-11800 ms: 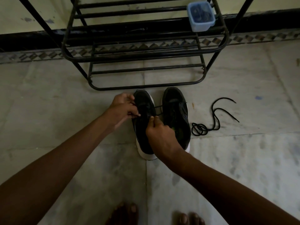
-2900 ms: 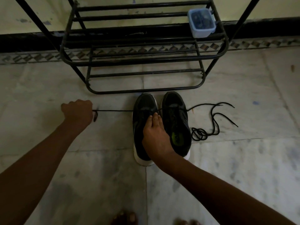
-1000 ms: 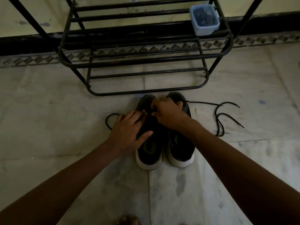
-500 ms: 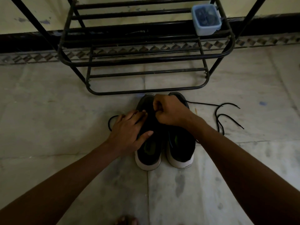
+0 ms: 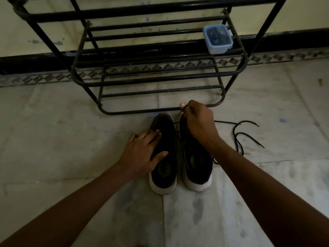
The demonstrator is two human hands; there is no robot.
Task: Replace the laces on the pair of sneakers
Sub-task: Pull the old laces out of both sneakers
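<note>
Black sneakers (image 5: 179,154) side by side on floor (image 5: 71,139), toes near rack (image 5: 154,75) | left hand (image 5: 142,154) flat on left shoe, fingers spread, holds nothing | right hand (image 5: 197,120) pinches lace (image 5: 177,123) above toes | second lace (image 5: 243,134) loose at right

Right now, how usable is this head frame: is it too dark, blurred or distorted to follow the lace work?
Head view: dim and underexposed, so the black sneakers lose surface detail; wide-angle bending curves the shoe rack; no glare; the right hand and left hand look reasonably sharp; the loose lace reads clearly against the pale floor.
</note>
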